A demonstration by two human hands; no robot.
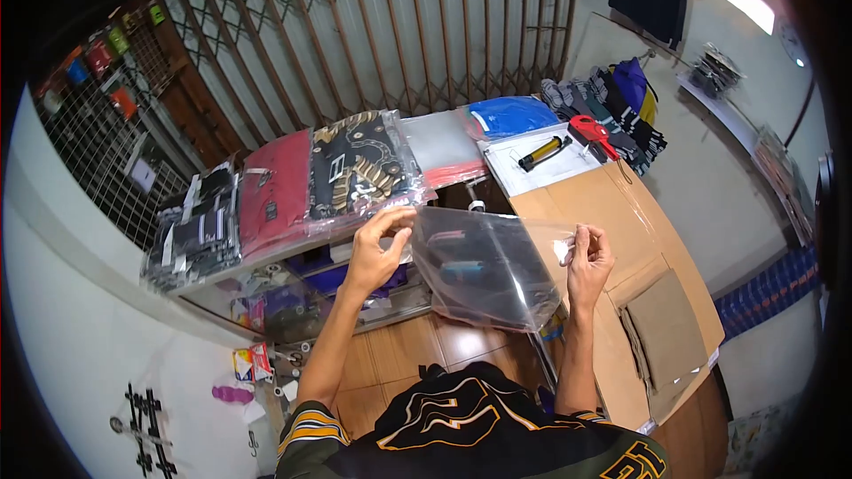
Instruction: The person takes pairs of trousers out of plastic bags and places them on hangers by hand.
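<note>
A clear plastic bag (484, 270) is stretched between my two hands in front of my chest. My left hand (380, 253) pinches its upper left corner between thumb and fingers. At the opposite side, my right hand (589, 266) pinches the bag's right corner, beside a small crumpled white patch (562, 251). The bag hangs flat and see-through, with the floor and shelf showing behind it. Below and right of my right hand, a folded brown garment (664, 333) lies on the cardboard-covered table (603, 213).
Packed garments, one red (277, 182) and one black patterned (359, 164), lie on the left counter. A blue packet (515, 115), a yellow-and-black tool (544, 153), a red tape dispenser (592, 135) and striped gloves (626, 115) sit at the back right. A folding metal gate (382, 27) stands behind.
</note>
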